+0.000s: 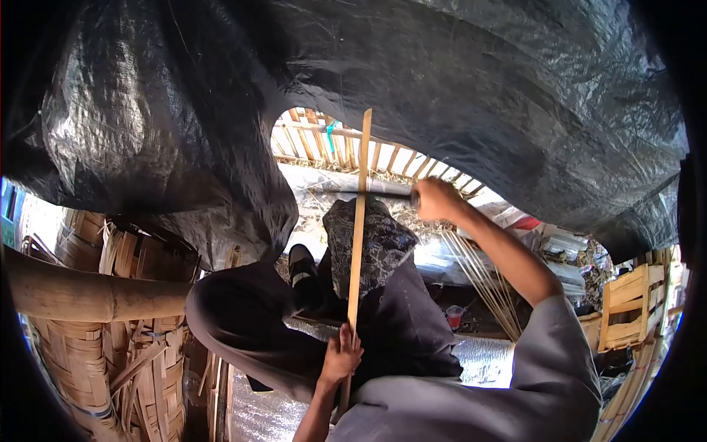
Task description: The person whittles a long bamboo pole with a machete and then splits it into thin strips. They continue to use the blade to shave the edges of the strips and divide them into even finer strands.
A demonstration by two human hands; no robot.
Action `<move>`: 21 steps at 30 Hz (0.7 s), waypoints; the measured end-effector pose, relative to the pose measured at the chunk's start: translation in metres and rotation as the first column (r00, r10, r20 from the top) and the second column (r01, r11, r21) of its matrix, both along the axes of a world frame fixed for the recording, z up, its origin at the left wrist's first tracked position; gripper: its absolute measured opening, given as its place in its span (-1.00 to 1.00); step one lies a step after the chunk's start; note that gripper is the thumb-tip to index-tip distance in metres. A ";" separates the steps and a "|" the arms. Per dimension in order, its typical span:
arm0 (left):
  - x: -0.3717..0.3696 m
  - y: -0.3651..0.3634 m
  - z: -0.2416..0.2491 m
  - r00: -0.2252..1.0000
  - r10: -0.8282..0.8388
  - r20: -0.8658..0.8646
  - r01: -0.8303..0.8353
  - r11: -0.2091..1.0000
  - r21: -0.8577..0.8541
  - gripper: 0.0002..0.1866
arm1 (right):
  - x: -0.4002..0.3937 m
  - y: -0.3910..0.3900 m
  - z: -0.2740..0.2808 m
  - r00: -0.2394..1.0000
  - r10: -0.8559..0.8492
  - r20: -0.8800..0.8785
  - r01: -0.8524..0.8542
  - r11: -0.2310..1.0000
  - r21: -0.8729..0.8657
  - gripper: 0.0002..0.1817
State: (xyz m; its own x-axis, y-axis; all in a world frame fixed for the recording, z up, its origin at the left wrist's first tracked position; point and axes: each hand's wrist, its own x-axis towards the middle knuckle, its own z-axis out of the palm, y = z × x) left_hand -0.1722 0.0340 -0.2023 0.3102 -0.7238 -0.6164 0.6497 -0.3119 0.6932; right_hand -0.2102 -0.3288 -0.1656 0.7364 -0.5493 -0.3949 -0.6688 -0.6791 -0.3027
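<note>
A long, flat bamboo strip (360,228) runs almost upright through the middle of the view, over my lap. My left hand (342,356) is closed around its lower part near my body. In my right hand (437,200), held out past my knee, is the dark handle of a knife (398,197). Its thin blade points left and crosses the strip above the knee, partly hidden behind it. A dark patterned cloth (374,247) drapes over that knee, under the strip.
Black plastic sheeting (471,81) hangs low overhead. A thick bamboo pole (96,295) and woven bamboo baskets (74,361) stand at left. Thin bamboo sticks (482,283), a plastic cup (455,317) and a wooden crate (631,306) are at right. A slatted bamboo fence (390,157) lies beyond.
</note>
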 end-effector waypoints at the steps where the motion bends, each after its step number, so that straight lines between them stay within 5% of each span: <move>1: -0.002 -0.001 0.007 0.995 -0.015 0.097 0.007 0.996 0.086 -0.53 | -0.001 -0.026 -0.025 0.995 -0.065 0.081 0.068 0.997 -0.041 -0.75; 2: -0.002 0.000 0.009 0.993 -0.018 0.113 0.010 0.997 0.078 -0.53 | 0.002 -0.049 -0.039 0.977 -0.124 0.174 0.140 0.987 -0.082 -0.76; 3: -0.002 0.004 0.007 0.993 0.005 0.117 -0.012 0.998 0.059 -0.55 | 0.009 -0.053 -0.004 0.957 -0.281 -0.069 0.282 0.959 0.015 -0.76; 4: -0.005 0.011 0.002 0.993 0.031 0.117 -0.036 0.999 0.038 -0.56 | 0.005 -0.064 -0.003 0.941 -0.335 -0.040 0.336 0.941 0.026 -0.77; 5: -0.015 0.029 -0.053 0.982 0.177 -0.071 -0.176 0.984 0.017 -0.56 | -0.003 -0.075 -0.022 0.971 -0.240 0.019 0.240 0.970 -0.030 -0.76; 6: -0.017 0.044 -0.090 0.976 0.060 0.209 -0.024 0.985 -0.170 -0.58 | -0.012 -0.077 -0.042 0.988 -0.142 0.066 0.147 0.985 -0.088 -0.74; 8: -0.016 0.013 -0.040 0.856 -0.239 0.458 0.179 0.969 0.170 -0.60 | -0.025 -0.043 -0.040 0.989 0.082 -0.124 -0.103 0.978 -0.183 -0.72; 9: -0.009 0.005 -0.024 0.904 -0.284 0.320 0.235 0.955 0.183 -0.59 | -0.029 -0.027 -0.051 0.973 0.104 -0.206 -0.129 0.985 -0.112 -0.74; 10: -0.010 0.003 -0.024 0.905 -0.286 0.316 0.239 0.954 0.180 -0.59 | -0.036 -0.012 -0.066 0.949 0.131 -0.288 -0.148 0.988 -0.037 -0.76; 12: -0.013 0.000 -0.026 0.968 -0.091 0.234 0.072 0.993 0.089 -0.45 | -0.061 -0.001 -0.127 0.973 0.153 -0.174 -0.133 0.983 0.125 -0.78; 14: -0.013 0.000 -0.025 0.968 -0.081 0.237 0.064 0.995 0.081 -0.45 | -0.070 0.031 -0.105 0.931 -0.244 -0.272 0.327 0.888 0.323 -0.76; 17: -0.007 -0.003 -0.006 0.938 -0.120 0.325 0.103 0.992 0.068 -0.46 | -0.114 0.043 -0.163 0.834 -0.480 -0.274 0.552 0.698 0.457 -0.67; 21: -0.001 -0.015 0.009 0.911 -0.122 0.393 0.126 0.992 0.014 -0.62 | -0.157 0.069 -0.153 0.747 -0.592 -0.303 0.647 0.543 0.535 -0.66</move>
State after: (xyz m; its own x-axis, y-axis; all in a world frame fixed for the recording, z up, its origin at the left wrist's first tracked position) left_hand -0.1730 0.0193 -0.1933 0.4327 -0.7782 -0.4551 0.2814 -0.3631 0.8883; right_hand -0.3670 -0.2601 -0.3183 0.2551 -0.4988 -0.8283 -0.8929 0.2072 -0.3997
